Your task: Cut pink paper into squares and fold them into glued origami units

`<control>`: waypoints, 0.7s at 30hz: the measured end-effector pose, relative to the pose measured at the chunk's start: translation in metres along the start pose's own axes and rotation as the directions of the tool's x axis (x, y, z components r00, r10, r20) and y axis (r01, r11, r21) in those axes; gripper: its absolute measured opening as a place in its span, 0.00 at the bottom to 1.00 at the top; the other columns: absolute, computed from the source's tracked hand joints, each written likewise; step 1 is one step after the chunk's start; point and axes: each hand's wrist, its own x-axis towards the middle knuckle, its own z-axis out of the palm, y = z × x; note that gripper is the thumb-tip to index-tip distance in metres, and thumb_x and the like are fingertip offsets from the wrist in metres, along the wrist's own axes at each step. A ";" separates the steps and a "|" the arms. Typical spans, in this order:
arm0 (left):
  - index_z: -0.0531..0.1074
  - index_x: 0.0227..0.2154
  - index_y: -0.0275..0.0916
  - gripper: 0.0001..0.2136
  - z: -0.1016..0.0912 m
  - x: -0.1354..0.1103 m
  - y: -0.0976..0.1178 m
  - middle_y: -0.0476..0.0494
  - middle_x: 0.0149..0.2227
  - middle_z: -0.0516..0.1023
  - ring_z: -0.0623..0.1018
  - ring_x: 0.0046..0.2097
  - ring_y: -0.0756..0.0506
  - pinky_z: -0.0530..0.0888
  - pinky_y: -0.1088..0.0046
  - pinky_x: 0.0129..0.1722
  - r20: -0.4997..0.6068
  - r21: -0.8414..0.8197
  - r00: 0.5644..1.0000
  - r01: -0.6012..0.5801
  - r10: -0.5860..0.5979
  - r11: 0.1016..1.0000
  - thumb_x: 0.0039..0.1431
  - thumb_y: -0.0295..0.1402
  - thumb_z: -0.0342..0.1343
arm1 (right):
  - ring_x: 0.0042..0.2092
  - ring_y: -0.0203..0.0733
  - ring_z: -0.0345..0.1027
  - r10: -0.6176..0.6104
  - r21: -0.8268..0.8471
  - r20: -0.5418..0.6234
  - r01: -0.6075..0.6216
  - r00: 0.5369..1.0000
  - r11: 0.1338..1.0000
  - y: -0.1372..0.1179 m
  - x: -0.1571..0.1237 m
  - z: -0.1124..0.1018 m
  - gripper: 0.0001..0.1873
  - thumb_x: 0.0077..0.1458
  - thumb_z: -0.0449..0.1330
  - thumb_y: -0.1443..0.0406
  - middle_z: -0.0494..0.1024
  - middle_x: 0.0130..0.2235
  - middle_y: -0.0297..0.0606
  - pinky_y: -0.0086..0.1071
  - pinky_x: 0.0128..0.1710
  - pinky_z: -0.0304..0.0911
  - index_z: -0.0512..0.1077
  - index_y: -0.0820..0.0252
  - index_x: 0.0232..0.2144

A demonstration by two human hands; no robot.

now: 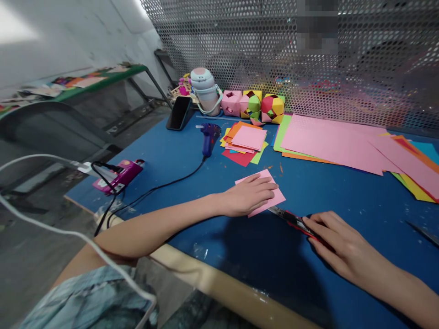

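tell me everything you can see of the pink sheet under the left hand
The sheet is plain light pink, four-sided and straight-edged, and looks like paper. It lies flat on the blue table. The left hand, palm down, covers much of it. The blade of the cutter in the right hand reaches its near edge; whether it slips underneath, I cannot tell.

A pale glare (13,23) washes the wall (78,41) at upper left, while a broad shadow (270,260) darkens the near side of the blue table (164,160), dotted with small glints. The pink paper square (278,195) shows bright and fairly crisp. Wide-angle distortion stretches the grey chair (55,130) at the left edge, and a pixelated block (317,27) hides part of the perforated screen (240,50).
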 end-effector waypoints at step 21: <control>0.65 0.50 0.38 0.14 0.001 0.001 -0.001 0.39 0.61 0.61 0.55 0.64 0.40 0.52 0.54 0.62 0.007 -0.014 1.000 -0.001 0.001 1.000 0.65 0.29 0.40 | 0.43 0.44 0.67 -0.014 -0.003 0.016 0.014 1.000 1.000 -0.005 0.004 0.003 0.19 0.60 0.51 0.69 0.71 0.43 0.48 0.36 0.40 0.68 0.64 0.62 0.53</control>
